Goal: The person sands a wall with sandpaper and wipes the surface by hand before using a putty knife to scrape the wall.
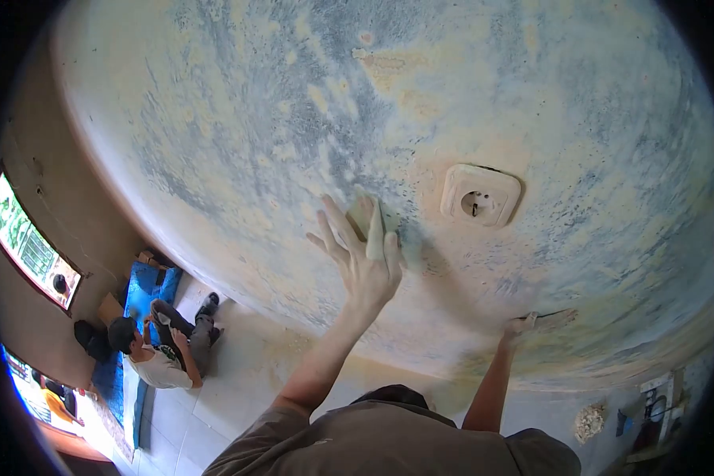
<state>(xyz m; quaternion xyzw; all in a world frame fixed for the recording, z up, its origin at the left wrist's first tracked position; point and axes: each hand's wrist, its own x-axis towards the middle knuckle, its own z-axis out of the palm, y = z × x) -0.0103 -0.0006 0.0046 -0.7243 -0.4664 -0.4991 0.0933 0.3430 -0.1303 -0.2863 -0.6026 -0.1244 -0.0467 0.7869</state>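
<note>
nearest are the dark sleeves and back of the person's brown-grey shirt (357, 444), with one bare arm reaching out on the left and the other on the right. the left hand (366, 258) is up against the wall (278, 159), its back showing, the fingers spread well apart and the thumb standing off to the right; a thin greenish sheet (358, 220) lies between the index and middle fingers and the wall, partly hidden by them. the right hand (522, 323), farther right and lower on the wall, is at a flat, dusty piece (558, 318) with a dark upper edge; it is too small and foreshortened there, so i cannot tell whether the fingers pinch the piece or only press on it. the wall is patchy with pale cream, blue-grey and yellowish marks. a cream socket (481, 196) is set in it, right of the left hand and apart from both hands. on the right, a crumbly pale heap (589, 423) lies on the tiled floor (238, 357). farther off on the left, another person (163, 353) in a light shirt and dark cap sits by a blue covering (141, 289). beyond them, a window (32, 242) shows greenery.
</note>
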